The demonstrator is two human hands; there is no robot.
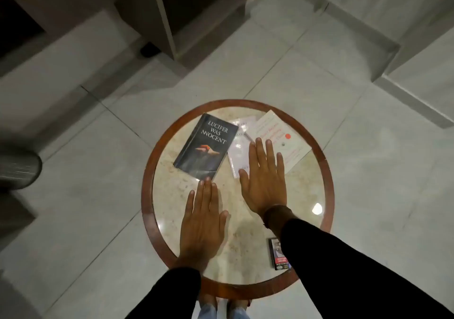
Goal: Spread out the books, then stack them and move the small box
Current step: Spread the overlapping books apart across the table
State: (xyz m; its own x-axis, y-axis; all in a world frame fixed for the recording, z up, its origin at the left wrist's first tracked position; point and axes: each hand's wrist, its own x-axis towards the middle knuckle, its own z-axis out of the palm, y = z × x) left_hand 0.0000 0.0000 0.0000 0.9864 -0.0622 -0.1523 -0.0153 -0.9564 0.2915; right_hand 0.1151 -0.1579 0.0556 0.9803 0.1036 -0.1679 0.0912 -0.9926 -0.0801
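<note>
Currently you are working over a round desk [147, 196] with a wooden rim, and these items are lying on it:

- Dark book [205, 146]: lying flat at the far left, tilted, cover up; your left hand [202, 223] is hovering or resting flat just short of its near corner, fingers extended, holding nothing
- White book [238, 146]: lying in the middle, its left edge tucked under the dark book; your right hand [264, 183] is pressing flat across it, fingers together and straight, gripping nothing
- Cream book [286, 138] with red lettering: lying at the far right, overlapping the white one; your right fingertips are reaching onto it
- Small box [278, 255]: sitting near the desk's near-right rim, partly hidden by your right sleeve, well apart from the books

Judgement: the books are still overlapping, so you are spreading them. Keep palms flat and slide each book outward, staying inside the rim
</note>
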